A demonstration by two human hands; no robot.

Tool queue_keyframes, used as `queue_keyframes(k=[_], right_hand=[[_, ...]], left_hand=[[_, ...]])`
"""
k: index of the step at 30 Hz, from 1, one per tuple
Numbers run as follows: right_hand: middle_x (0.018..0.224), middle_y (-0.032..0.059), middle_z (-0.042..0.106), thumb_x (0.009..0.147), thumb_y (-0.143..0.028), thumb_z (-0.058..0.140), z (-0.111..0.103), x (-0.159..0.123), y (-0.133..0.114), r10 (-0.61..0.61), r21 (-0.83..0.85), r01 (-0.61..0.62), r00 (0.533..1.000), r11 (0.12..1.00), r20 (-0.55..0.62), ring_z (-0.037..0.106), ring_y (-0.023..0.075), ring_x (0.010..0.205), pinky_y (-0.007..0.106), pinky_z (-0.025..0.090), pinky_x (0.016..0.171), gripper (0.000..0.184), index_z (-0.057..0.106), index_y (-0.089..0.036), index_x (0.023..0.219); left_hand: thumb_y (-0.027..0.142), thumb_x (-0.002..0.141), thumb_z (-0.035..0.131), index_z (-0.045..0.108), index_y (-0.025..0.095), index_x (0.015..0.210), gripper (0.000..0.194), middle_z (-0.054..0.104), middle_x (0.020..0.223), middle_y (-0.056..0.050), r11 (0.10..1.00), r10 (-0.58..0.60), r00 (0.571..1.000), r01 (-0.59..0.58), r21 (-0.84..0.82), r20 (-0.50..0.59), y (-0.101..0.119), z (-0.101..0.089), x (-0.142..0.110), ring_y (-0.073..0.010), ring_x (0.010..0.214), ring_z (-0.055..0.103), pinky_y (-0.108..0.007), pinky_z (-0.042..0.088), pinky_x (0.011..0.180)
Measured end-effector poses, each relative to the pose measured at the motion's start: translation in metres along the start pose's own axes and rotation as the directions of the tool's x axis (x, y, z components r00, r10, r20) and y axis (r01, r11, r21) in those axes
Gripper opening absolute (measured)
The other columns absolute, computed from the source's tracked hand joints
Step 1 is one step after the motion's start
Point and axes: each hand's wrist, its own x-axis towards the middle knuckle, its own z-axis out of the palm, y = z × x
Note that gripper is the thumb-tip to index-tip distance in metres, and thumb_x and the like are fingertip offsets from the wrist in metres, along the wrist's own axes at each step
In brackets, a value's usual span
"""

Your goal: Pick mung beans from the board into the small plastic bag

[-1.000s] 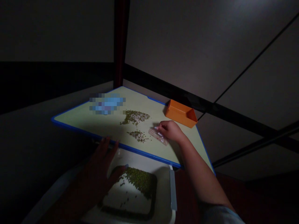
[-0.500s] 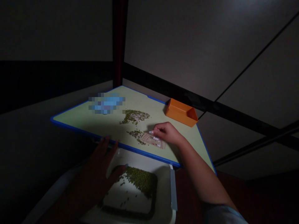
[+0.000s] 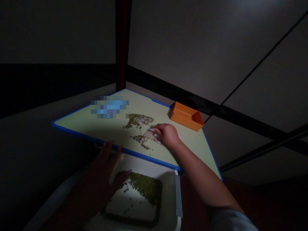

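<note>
My right hand (image 3: 166, 133) is closed, pinching a clear, pink-marked plastic piece (image 3: 152, 135) that looks like a protractor. It is held low over the pale board (image 3: 106, 128) with the blue rim, just right of two patches of small green beans (image 3: 139, 120). My left hand (image 3: 108, 168) is in shadow with its fingers spread; the fingertips reach the board's near edge, and the thumb extends over a white plastic tub (image 3: 178, 192). More green beans (image 3: 146, 186) lie in this tub, heaped toward its far right side.
An orange open box (image 3: 186, 117) stands at the board's far right edge. At the back left lies a blurred-out light blue item (image 3: 110, 107). Grey panels (image 3: 192, 48) rise behind the board, and the surroundings are dark.
My right hand has moved slightly left and away from me with the plastic piece, off the lower bean patch's right edge. My left hand stays where it was.
</note>
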Motion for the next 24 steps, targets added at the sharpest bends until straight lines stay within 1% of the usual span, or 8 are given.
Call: queue_keyframes(k=[3, 6, 10, 12, 16, 21, 24], right_hand=[[0.087, 0.0067, 0.074, 0.097, -0.04, 0.048, 0.003, 0.0, 0.001, -0.082, 0.059, 0.082, 0.997, 0.995, 0.007, 0.062, 0.0164, 0.078, 0.025, 0.031, 0.064, 0.032, 0.073, -0.02, 0.089], [0.082, 0.0056, 0.073, 0.096, -0.04, 0.051, 0.004, -0.002, 0.006, -0.156, 0.114, 0.153, 0.988, 0.982, 0.018, 0.06, 0.0146, 0.074, 0.024, 0.031, 0.064, 0.032, 0.071, -0.019, 0.084], [0.077, 0.0054, 0.071, 0.095, -0.038, 0.055, 0.003, -0.004, 0.012, -0.274, 0.215, 0.254, 0.959, 0.943, 0.067, 0.059, 0.0135, 0.071, 0.022, 0.032, 0.065, 0.03, 0.071, -0.017, 0.081], [0.076, 0.0058, 0.07, 0.094, -0.038, 0.056, 0.0, -0.005, 0.014, -0.311, 0.261, 0.28, 0.946, 0.924, 0.087, 0.059, 0.0135, 0.071, 0.023, 0.033, 0.065, 0.03, 0.071, -0.016, 0.08], [0.07, 0.003, 0.066, 0.093, -0.036, 0.058, -0.007, -0.008, 0.018, -0.312, 0.353, 0.256, 0.943, 0.9, 0.113, 0.055, 0.0115, 0.066, 0.023, 0.033, 0.063, 0.029, 0.07, -0.015, 0.077], [0.06, -0.0028, 0.054, 0.088, -0.033, 0.062, -0.015, -0.012, 0.023, -0.267, 0.496, 0.163, 0.953, 0.853, 0.145, 0.044, 0.0084, 0.058, 0.022, 0.031, 0.059, 0.026, 0.066, -0.013, 0.072], [0.057, -0.0041, 0.051, 0.086, -0.033, 0.063, -0.018, -0.013, 0.029, -0.246, 0.562, 0.104, 0.952, 0.82, 0.182, 0.043, 0.0078, 0.056, 0.021, 0.031, 0.057, 0.028, 0.061, -0.013, 0.067]], left_hand=[[0.067, 0.082, 0.039, 0.038, 0.014, 0.144, 0.081, 0.012, 0.163, -0.017, 1.0, 0.029, 0.999, -0.03, -0.003, -0.032, -0.003, 0.004, 0.0, -0.0363, 0.149, 0.013, -0.056, 0.026, 0.116], [0.068, 0.082, 0.039, 0.038, 0.015, 0.145, 0.082, 0.013, 0.163, -0.017, 0.999, 0.036, 0.999, -0.036, -0.008, -0.03, -0.006, 0.007, 0.0, -0.0363, 0.149, 0.012, -0.056, 0.026, 0.115], [0.069, 0.082, 0.039, 0.038, 0.016, 0.145, 0.082, 0.013, 0.163, -0.016, 0.999, 0.04, 0.999, -0.04, -0.007, -0.032, -0.006, 0.006, 0.0, -0.0371, 0.149, 0.013, -0.056, 0.027, 0.115], [0.068, 0.082, 0.039, 0.038, 0.016, 0.145, 0.082, 0.012, 0.163, -0.016, 0.999, 0.036, 0.999, -0.036, -0.007, -0.03, -0.006, 0.005, 0.0, -0.0368, 0.149, 0.013, -0.056, 0.027, 0.115], [0.07, 0.082, 0.037, 0.037, 0.015, 0.145, 0.084, 0.012, 0.163, -0.018, 1.0, 0.027, 0.999, -0.028, -0.015, -0.019, -0.004, 0.003, 0.0, -0.0375, 0.149, 0.013, -0.058, 0.026, 0.115], [0.07, 0.083, 0.036, 0.036, 0.015, 0.145, 0.083, 0.01, 0.164, -0.017, 1.0, 0.02, 1.0, -0.02, -0.015, -0.017, -0.004, 0.004, -0.001, -0.035, 0.15, 0.01, -0.055, 0.026, 0.116], [0.07, 0.083, 0.036, 0.037, 0.015, 0.145, 0.083, 0.012, 0.163, -0.017, 1.0, 0.024, 1.0, -0.024, -0.005, -0.02, -0.006, 0.006, -0.001, -0.0342, 0.15, 0.01, -0.055, 0.025, 0.116]])
